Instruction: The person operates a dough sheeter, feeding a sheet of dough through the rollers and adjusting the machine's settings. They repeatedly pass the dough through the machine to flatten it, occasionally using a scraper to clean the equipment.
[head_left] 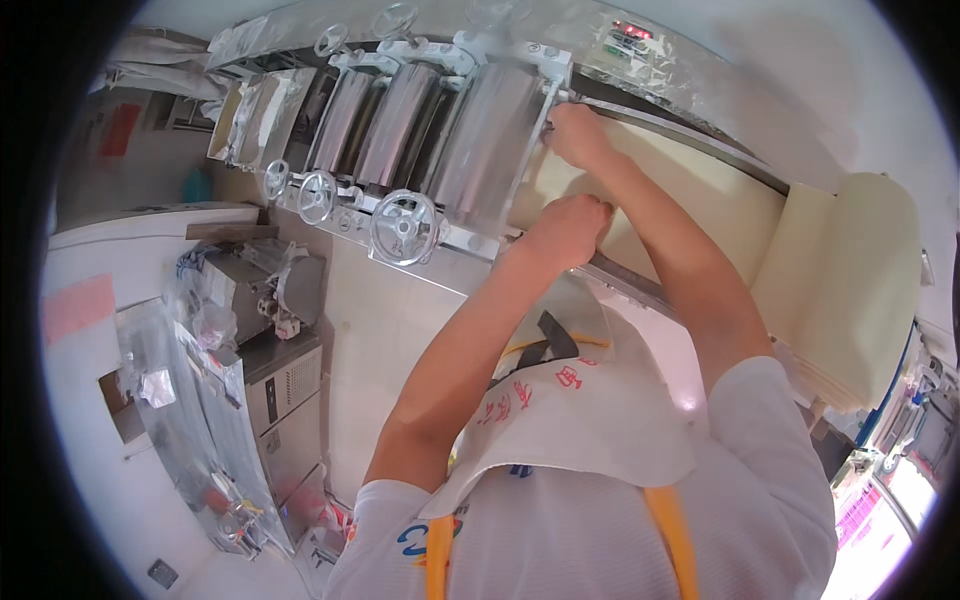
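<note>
A long pale-yellow dough sheet (pixel 690 190) lies on the conveyor bed, reaching toward the wide metal roller (pixel 490 140) of a rolling machine. My right hand (pixel 580 137) is closed at the sheet's far edge, close beside the roller's end frame. Nearer to me, my left hand (pixel 567 232) is closed over the near edge of the sheet and the bed's rail. The fingers of both hands curl under, so what they grip is hidden. To the right, the sheet runs on to a thick dough roll (pixel 850 270).
Two further rollers (pixel 398 120) stand to the left, with metal handwheels (pixel 404 228) sticking out toward me. Behind the bed is a control panel (pixel 632 45) with a lit display. A metal cabinet (pixel 285 400) and plastic-covered equipment (pixel 200 430) stand at the lower left.
</note>
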